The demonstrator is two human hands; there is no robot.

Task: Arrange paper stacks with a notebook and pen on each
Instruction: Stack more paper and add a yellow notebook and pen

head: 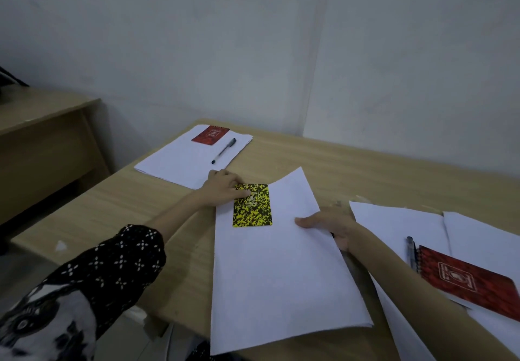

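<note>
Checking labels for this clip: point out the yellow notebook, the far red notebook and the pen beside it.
yellow notebook (252,205): head view, middle of its cover.
far red notebook (210,135): head view, middle of its cover.
pen (224,150): head view, middle of its barrel.

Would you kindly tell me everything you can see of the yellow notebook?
The yellow notebook is small and rectangular, with a yellow-and-black speckled cover and a faint emblem near its top. It lies closed and flat on the upper left part of the middle paper stack, a little askew to the stack's edges. The left hand rests fingertips on its top left corner. No pen shows on this stack.
</note>
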